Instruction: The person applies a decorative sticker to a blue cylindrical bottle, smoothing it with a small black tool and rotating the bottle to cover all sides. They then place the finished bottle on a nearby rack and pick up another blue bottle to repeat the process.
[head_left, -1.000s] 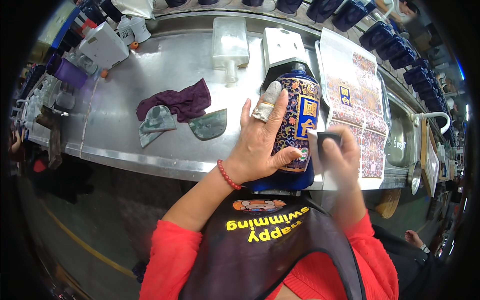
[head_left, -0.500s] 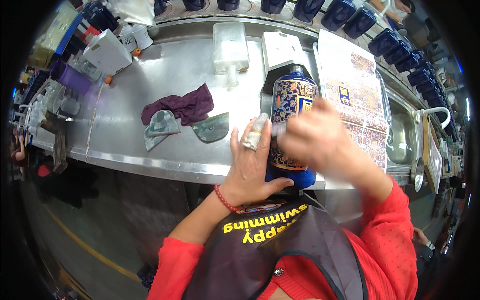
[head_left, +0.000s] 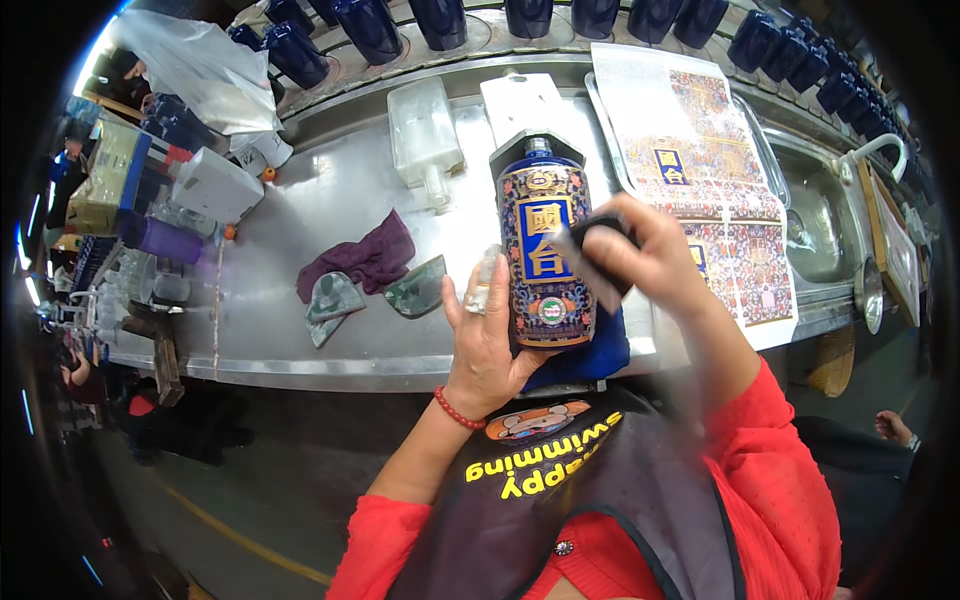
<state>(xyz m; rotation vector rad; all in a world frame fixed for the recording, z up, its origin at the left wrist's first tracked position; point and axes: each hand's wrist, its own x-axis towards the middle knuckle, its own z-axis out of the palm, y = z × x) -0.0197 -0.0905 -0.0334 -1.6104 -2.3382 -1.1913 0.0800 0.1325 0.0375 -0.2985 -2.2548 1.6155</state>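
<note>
A dark blue bottle with a colourful floral decal and a blue, gold-edged panel lies with its neck pointing away from me. My left hand grips its lower left side, fingers stretched along the glass and thumb near the base; one fingertip is wrapped in pale material. In my right hand is a dark, flat scraper-like tool, closed in the fingers and blurred, at the panel's right edge. Whether it touches the decal I cannot tell. A blue cloth lies beneath the bottle's near end.
Left on the metal bench lie a purple cloth and two greenish scraper plates, one beside the other. Beyond stands a clear bottle. Printed decal sheets lie right, before a sink. Blue bottles line the far conveyor.
The bottle has turned, so its blue panel now faces up in the middle. My right hand has moved off the decal's centre to its right edge, showing the dark tool. The view has shifted.
</note>
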